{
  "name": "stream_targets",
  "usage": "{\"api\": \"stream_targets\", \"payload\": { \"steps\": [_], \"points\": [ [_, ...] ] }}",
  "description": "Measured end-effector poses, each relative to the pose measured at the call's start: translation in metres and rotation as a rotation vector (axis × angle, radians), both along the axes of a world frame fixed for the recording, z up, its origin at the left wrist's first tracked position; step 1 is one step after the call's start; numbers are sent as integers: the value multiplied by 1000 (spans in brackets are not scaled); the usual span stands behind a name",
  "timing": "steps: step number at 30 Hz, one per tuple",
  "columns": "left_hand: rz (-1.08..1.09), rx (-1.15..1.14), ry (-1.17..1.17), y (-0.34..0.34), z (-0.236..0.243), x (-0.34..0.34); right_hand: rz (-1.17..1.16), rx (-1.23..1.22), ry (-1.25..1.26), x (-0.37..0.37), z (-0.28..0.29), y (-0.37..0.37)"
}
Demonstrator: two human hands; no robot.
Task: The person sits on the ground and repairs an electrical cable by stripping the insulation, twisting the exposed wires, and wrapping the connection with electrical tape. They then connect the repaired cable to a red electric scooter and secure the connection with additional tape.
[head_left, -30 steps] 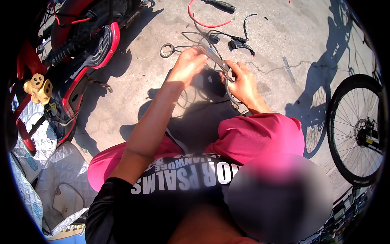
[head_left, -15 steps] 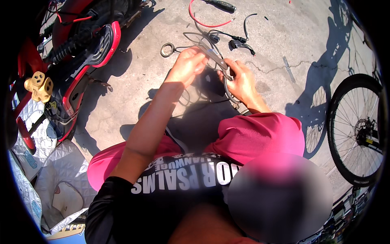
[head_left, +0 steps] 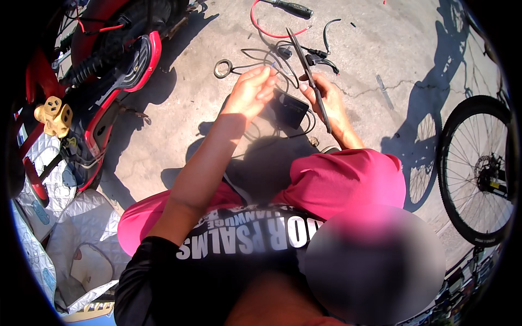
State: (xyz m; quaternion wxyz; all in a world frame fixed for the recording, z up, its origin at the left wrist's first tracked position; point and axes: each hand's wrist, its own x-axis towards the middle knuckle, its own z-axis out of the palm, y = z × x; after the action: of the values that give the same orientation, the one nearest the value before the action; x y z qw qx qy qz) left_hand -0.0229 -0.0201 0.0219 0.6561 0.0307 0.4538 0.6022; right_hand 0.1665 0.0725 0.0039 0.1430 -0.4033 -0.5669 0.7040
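My left hand is closed in a pinch on a thin dark cable, with a small bluish wire end showing by the fingertips. In my right hand is a pair of scissors, blades pointing up and away and the handles running down along the palm. The blades are apart from the pinched wire. Below and between the hands lies a black rectangular box with a cable looping from it. Beyond the hands are black cable pieces with connectors on the concrete.
A red wire and a screwdriver lie at the far side. A cable coil rests left of the hands. At left stands a red scooter with a yellow socket cube near it; a bicycle wheel is at right.
The scissors have swung away from the left hand's wire to point upward, with the right hand turning. My left hand keeps its pinch almost in place. The black box is now more exposed.
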Motion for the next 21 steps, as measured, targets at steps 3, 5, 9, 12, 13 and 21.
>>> {"api": "stream_targets", "payload": {
  "steps": [3,5,9,12,13,21],
  "points": [
    [-2,3,166,2,3,-3,88,349,-194,2,3,-9],
    [8,21,287,5,7,3,172,358,-220,5,14,-9],
    [6,12,376,6,6,8,127,661,-165,5,-3,-18],
    [7,-8,417,7,7,8,141,652,-227,3,1,-21],
    [2,-11,435,6,8,8,143,651,-248,2,2,-21],
    [23,-34,545,8,10,13,133,743,-302,1,4,-22]
  ]
}}
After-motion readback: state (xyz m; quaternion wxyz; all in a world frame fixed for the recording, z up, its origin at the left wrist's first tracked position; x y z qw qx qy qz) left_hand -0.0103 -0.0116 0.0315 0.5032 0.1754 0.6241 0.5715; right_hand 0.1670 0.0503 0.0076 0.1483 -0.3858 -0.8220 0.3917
